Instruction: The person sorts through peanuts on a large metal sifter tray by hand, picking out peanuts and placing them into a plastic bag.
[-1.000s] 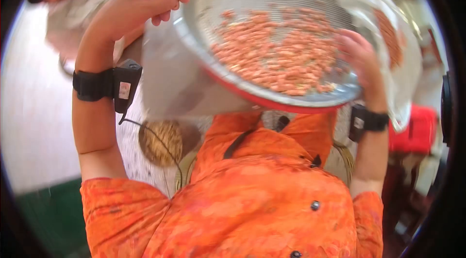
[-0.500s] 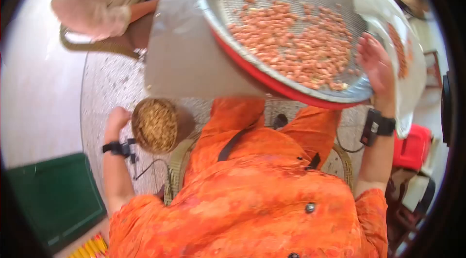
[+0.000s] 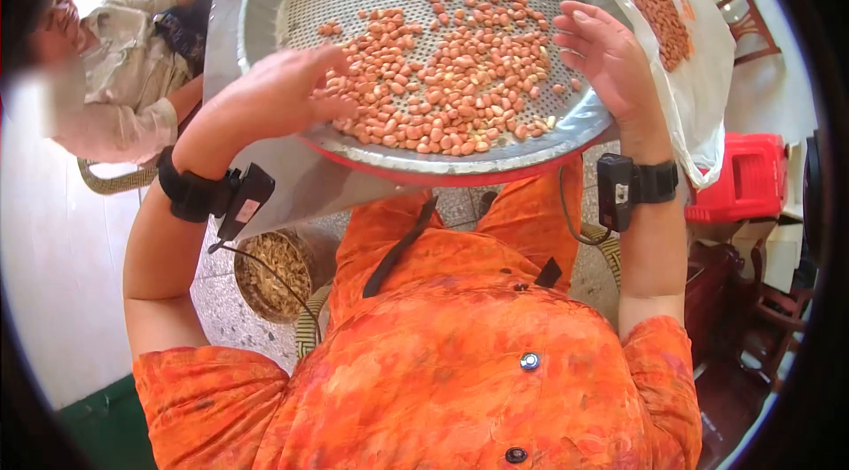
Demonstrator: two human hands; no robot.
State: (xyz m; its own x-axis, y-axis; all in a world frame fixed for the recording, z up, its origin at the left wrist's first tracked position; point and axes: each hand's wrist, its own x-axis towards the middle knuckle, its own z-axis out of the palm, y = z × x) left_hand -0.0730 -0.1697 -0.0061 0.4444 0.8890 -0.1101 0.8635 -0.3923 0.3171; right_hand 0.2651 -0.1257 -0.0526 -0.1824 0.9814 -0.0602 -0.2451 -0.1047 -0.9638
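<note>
A round perforated metal tray (image 3: 309, 6) holds many shelled peanuts (image 3: 451, 85) with reddish skins. Over its left rim reaches my left hand (image 3: 274, 91), fingers apart beside the peanuts, with nothing visible in it. At the right rim is my right hand (image 3: 606, 54), palm turned inward and fingers loosely spread and slightly curled, holding nothing. Below the metal tray shows the edge of a red basin (image 3: 460, 178). A white plastic bag (image 3: 699, 107) with more peanuts (image 3: 656, 15) lies right of my right hand.
A bucket of peanut shells (image 3: 274, 274) stands on the floor at my left, below the table (image 3: 292, 178). Another person (image 3: 124, 72) sits at the table's left side. To the right are a red plastic stool (image 3: 743, 174) and wooden chairs (image 3: 752, 28).
My left hand has risen from beside the shell bucket to the tray's left side. My right hand stays by the right rim. The view has shifted, bringing more of the other person into sight.
</note>
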